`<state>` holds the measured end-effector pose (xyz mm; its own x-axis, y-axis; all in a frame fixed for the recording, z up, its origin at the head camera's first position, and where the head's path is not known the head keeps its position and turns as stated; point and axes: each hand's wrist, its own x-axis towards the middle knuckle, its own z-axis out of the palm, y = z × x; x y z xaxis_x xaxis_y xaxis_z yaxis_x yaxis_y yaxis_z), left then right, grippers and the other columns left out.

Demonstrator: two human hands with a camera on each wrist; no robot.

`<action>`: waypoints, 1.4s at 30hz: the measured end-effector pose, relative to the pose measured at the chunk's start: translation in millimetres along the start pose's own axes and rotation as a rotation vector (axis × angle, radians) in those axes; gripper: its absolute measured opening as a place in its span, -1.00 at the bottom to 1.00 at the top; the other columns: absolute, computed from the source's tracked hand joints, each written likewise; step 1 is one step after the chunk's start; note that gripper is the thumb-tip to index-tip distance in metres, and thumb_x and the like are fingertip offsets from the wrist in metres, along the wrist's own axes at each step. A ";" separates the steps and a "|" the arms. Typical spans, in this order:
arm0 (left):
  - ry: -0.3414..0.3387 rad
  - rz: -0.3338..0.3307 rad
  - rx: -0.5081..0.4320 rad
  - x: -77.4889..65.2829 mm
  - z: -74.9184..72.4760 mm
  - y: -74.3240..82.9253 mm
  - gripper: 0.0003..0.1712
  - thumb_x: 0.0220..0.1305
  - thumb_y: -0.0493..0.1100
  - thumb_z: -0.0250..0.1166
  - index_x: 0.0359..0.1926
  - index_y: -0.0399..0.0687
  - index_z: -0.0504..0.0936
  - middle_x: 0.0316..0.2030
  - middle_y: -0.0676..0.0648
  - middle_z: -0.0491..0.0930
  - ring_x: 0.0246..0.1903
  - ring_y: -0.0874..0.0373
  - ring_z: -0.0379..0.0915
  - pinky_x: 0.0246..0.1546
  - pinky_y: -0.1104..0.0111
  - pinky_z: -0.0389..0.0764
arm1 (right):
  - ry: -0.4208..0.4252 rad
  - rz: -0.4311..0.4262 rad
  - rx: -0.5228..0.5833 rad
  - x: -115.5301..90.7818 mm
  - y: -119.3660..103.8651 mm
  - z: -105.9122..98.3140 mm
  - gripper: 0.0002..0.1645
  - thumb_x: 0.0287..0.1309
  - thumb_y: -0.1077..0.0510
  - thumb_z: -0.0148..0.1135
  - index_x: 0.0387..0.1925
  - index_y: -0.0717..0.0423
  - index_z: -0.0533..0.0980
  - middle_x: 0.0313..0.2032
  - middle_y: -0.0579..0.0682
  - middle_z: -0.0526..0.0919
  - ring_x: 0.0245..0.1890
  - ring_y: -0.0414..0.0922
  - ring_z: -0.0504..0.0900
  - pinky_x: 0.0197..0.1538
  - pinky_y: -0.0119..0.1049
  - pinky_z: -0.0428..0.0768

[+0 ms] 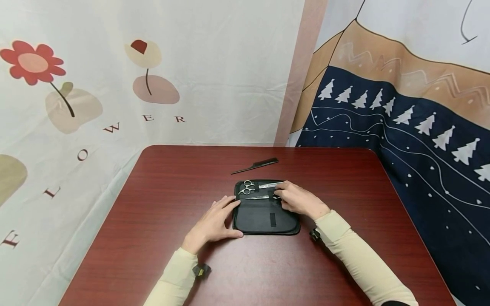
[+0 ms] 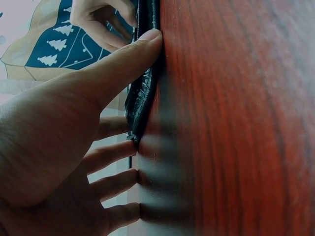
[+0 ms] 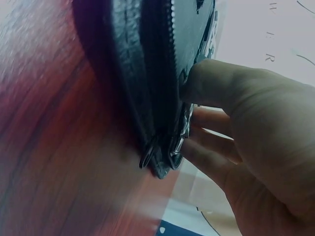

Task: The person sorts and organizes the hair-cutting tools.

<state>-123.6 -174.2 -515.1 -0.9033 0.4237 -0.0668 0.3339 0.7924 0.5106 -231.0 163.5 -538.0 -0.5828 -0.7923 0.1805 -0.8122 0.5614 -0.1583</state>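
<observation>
Case [image 1: 252, 219] lies between the hands [image 1: 215, 221] [image 1: 300, 199].

From my end: head cam sits high on the wearer's side, facing fwd + down, far enough back to get most of the table [image 1: 172, 191] plus L hand [image 1: 214, 221] and R hand [image 1: 300, 200]. L wrist cam is low + v. close, pic turned approx. a quarter, wood on R side; I look past the thumb at the case [image 1: 252, 219] edge, twd R hand. R wrist cam: equally close, turned opp. way, wood on L. Head + L wrist share the tree cloth [image 1: 417, 153]; head + R wrist share the lettering [image 1: 148, 117].
</observation>
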 end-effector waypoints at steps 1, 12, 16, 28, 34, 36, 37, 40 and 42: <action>0.000 0.000 0.001 0.1 0.1 -0.1 0.24 0.10 0.22 0.78 0.66 -0.19 0.45 0.69 -0.29 0.36 0.74 -0.38 0.19 0.71 -0.36 0.24 | 0.008 0.004 0.006 0.0 7.4 11.4 -0.67 0.20 0.32 0.47 0.02 0.19 0.80 0.15 0.13 0.80 0.18 0.04 0.75 0.13 0.07 0.82; -0.003 -0.005 0.002 1.3 1.4 -1.6 0.25 0.09 0.24 0.78 0.66 -0.18 0.45 0.69 -0.29 0.35 0.75 -0.37 0.18 0.72 -0.35 0.23 | -0.001 -0.022 0.001 4.6 0.0 3.8 -0.82 0.29 0.35 0.42 -0.09 0.23 0.75 0.03 0.12 0.78 0.07 0.04 0.76 0.14 -0.06 0.79; -0.005 -0.006 0.000 1.5 1.1 -0.6 0.25 0.10 0.23 0.78 0.67 -0.18 0.44 0.70 -0.29 0.35 0.75 -0.36 0.17 0.72 -0.36 0.23 | 0.023 -0.010 0.015 3.0 10.4 22.1 -0.85 0.24 0.34 0.42 -0.15 0.16 0.73 -0.01 0.07 0.75 0.05 0.06 0.74 0.13 -0.05 0.77; -0.011 -0.017 -0.007 0.4 -0.8 0.8 0.24 0.10 0.22 0.78 0.67 -0.19 0.44 0.70 -0.30 0.34 0.75 -0.37 0.15 0.73 -0.35 0.21 | 0.046 0.012 0.027 4.6 13.5 41.4 -0.80 0.26 0.32 0.39 -0.08 0.19 0.74 0.10 0.18 0.76 0.16 0.13 0.74 0.26 0.02 0.78; -0.007 -0.022 -0.009 -1.3 -2.3 0.4 0.25 0.09 0.22 0.78 0.67 -0.19 0.44 0.70 -0.30 0.34 0.75 -0.38 0.15 0.73 -0.37 0.20 | 0.056 -0.006 0.009 9.7 19.3 55.7 -0.78 0.30 0.30 0.31 -0.05 0.20 0.74 0.10 0.19 0.76 0.22 0.15 0.73 0.35 0.05 0.76; -0.007 -0.024 -0.008 -1.3 -2.1 0.1 0.25 0.09 0.23 0.78 0.67 -0.18 0.44 0.70 -0.29 0.34 0.76 -0.37 0.15 0.73 -0.36 0.20 | 0.071 0.003 0.040 10.2 14.6 50.6 -0.78 0.29 0.32 0.30 -0.06 0.23 0.73 0.09 0.20 0.76 0.21 0.16 0.73 0.33 0.06 0.76; -0.006 -0.023 -0.008 -1.2 -2.0 0.0 0.25 0.09 0.23 0.78 0.67 -0.18 0.44 0.70 -0.29 0.34 0.76 -0.37 0.15 0.73 -0.36 0.20 | 0.080 0.012 0.050 9.9 10.2 45.1 -0.76 0.26 0.34 0.30 -0.07 0.26 0.73 0.09 0.22 0.76 0.21 0.18 0.73 0.32 0.09 0.76; -0.006 -0.019 -0.007 -0.8 -1.1 -0.2 0.25 0.09 0.23 0.79 0.67 -0.17 0.44 0.70 -0.29 0.34 0.75 -0.37 0.15 0.73 -0.36 0.21 | 0.082 0.025 0.040 8.4 -12.2 16.2 -0.76 0.25 0.40 0.32 -0.06 0.33 0.73 0.08 0.26 0.76 0.17 0.20 0.75 0.29 0.09 0.77; -0.006 -0.015 -0.005 -0.5 -0.4 -0.3 0.25 0.09 0.23 0.79 0.67 -0.17 0.44 0.70 -0.29 0.34 0.75 -0.37 0.16 0.73 -0.36 0.22 | 0.063 0.031 -0.011 7.3 -26.4 -2.8 -0.75 0.28 0.42 0.34 -0.03 0.35 0.74 0.10 0.26 0.77 0.17 0.19 0.76 0.28 0.06 0.79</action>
<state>-123.3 -174.8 -514.9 -0.9064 0.4149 -0.0796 0.3194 0.7963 0.5136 -213.9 143.6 -529.8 -0.6082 -0.7577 0.2367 -0.7935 0.5887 -0.1545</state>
